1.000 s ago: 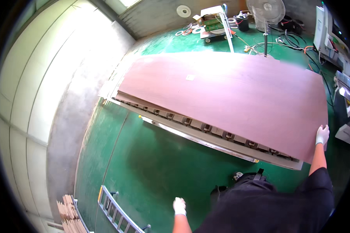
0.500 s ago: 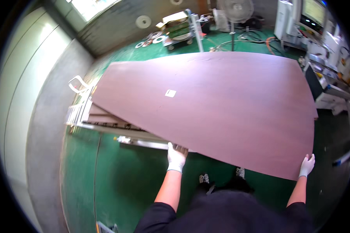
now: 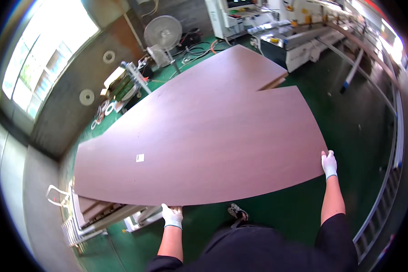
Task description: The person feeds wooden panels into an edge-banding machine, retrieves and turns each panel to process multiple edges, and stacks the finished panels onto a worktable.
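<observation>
A large brown wood-grain panel (image 3: 217, 136) stretches across the middle, a small white label (image 3: 140, 157) stuck on its left part. My left hand (image 3: 172, 216), in a white glove, grips the near long edge, fingers under the board and thumb at the rim. At the right end, my gloved right hand (image 3: 329, 164) is closed on the edge near the corner. Beneath the panel lies a stack of similar boards (image 3: 256, 68), showing at the far right and the lower left. The held panel lies askew over the stack, its right end sticking out past it.
A metal roller frame (image 3: 88, 231) carries the stack at the left. Beyond stand a fan (image 3: 163, 33), a small loaded cart (image 3: 124, 84) and loose cables (image 3: 195, 54). A machine (image 3: 299, 52) fills the far right, with a rail (image 3: 396, 131) along the right side.
The panel has swung relative to the stack, its right end now clear of the boards beneath. My view has turned right. Both hands have kept hold of the edges.
</observation>
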`<control>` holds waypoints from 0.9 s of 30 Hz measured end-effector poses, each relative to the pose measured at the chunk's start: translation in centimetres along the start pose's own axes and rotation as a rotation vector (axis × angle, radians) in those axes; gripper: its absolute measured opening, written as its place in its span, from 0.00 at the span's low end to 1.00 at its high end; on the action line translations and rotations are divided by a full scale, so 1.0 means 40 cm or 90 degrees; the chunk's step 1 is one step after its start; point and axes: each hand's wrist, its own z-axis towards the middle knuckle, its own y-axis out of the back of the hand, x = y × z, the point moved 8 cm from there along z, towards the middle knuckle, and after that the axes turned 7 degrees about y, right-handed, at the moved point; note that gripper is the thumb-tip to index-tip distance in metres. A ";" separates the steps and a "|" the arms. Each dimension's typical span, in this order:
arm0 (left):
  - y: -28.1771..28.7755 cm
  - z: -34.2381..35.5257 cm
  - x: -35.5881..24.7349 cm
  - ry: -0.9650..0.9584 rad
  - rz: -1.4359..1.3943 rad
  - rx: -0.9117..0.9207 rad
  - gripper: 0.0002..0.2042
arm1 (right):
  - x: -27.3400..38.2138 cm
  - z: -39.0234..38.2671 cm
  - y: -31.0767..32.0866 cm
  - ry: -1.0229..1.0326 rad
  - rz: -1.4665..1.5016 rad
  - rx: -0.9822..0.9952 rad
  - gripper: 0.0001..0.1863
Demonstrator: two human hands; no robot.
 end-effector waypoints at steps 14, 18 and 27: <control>0.211 -0.121 -0.058 0.006 0.171 0.011 0.25 | -0.271 -0.575 0.137 -0.104 -0.038 -0.012 0.31; 0.271 -0.106 -0.057 0.099 0.129 0.211 0.30 | -0.324 -0.822 0.152 -0.148 -0.059 -0.049 0.30; 0.360 -0.219 -0.114 0.129 0.058 0.174 0.30 | -0.583 -1.337 0.151 -0.301 0.035 -0.079 0.37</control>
